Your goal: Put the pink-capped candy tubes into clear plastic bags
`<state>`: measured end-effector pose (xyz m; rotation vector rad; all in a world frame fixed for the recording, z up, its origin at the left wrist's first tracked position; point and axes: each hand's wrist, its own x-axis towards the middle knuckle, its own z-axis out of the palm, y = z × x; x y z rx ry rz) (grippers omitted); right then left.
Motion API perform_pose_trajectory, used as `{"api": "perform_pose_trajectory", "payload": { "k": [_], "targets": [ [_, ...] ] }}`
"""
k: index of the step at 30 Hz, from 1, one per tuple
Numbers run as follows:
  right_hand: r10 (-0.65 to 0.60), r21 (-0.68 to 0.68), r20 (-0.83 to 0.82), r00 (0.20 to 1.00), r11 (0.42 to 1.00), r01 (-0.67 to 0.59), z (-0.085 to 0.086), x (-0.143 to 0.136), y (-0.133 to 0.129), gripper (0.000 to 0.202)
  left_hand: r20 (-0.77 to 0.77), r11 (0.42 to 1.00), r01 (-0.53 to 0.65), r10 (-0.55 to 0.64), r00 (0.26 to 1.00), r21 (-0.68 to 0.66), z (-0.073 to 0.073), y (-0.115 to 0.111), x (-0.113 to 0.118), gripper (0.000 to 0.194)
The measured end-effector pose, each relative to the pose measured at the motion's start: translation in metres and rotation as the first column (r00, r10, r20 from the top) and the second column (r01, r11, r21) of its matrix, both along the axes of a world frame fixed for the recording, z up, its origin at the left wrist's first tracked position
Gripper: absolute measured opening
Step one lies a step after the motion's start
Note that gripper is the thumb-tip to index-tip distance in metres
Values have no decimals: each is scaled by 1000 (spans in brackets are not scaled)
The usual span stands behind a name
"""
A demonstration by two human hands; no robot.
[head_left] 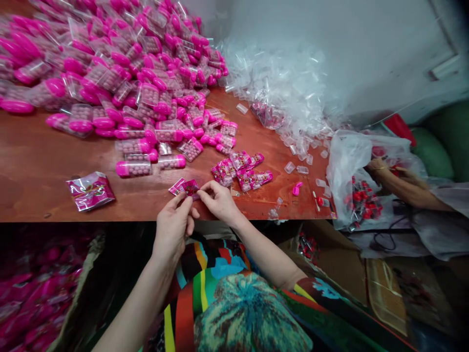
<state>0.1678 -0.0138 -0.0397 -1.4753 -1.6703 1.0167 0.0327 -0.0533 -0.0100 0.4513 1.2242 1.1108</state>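
Note:
Near the front edge of the wooden table, my left hand [176,220] and my right hand [219,201] meet at a small pink printed packet [188,187]. Fingers of both hands pinch its lower edge. Just right of it lies a loose group of similar small pink packets [244,171]. To the left, a larger shiny pink packet [91,191] rests flat. Behind my hands, clear containers with pink caps, filled with pink balls, lie on the wood, the closest being a container [134,168] on its side.
A large heap of pink-capped containers [146,73] covers the back left. Clear plastic pieces [274,78] are piled behind. At right, another person's arm [406,188] reaches into a white bag [344,161] with red-capped items. An open sack of pink packets [36,283] stands below left.

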Motion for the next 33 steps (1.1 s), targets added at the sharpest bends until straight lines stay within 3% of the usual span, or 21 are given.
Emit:
{"api": "perform_pose_trajectory", "payload": {
  "k": [2, 4, 9, 15, 21, 25, 29, 31, 33],
  "targets": [
    [-33, -96, -178, 983, 995, 16, -2, -3, -4, 14, -11, 1000, 19, -19, 1000, 3, -1, 5, 1, 25],
    [-83, -150, -317, 945, 988, 37, -3, -7, -6, 18, -34, 1000, 18, -18, 999, -7, -2, 8, 2, 29],
    [-93, -88, -437, 895, 994, 60, -1, -14, -8, 18, -85, 1000, 6, -7, 996, -11, -2, 7, -1, 31],
    [-60, 10, -311, 949, 998, 66, 6, -16, -20, 12, -24, 996, 82, -83, 996, -21, 1, 6, -8, 35],
    [-42, 37, -261, 964, 998, 53, 12, -16, -23, 18, 28, 995, 86, -85, 996, -46, 7, 6, -7, 35],
    [79, 82, -163, 983, 994, -66, 19, -10, -17, 21, 123, 991, 105, -94, 988, -86, 12, 9, -10, 31],
    [243, 176, -31, 969, 956, -234, 27, 4, 3, 24, 141, 996, 59, -50, 989, -59, 13, 14, -15, 30],
    [167, 215, 106, 980, 959, -186, 33, 18, 25, 27, 130, 998, 9, -1, 991, -61, 14, 17, -19, 31],
    [-17, 245, 296, 955, 968, -59, 41, 34, 53, 29, 113, 997, -40, 48, 992, -71, 13, 18, -22, 32]
  ]
}}
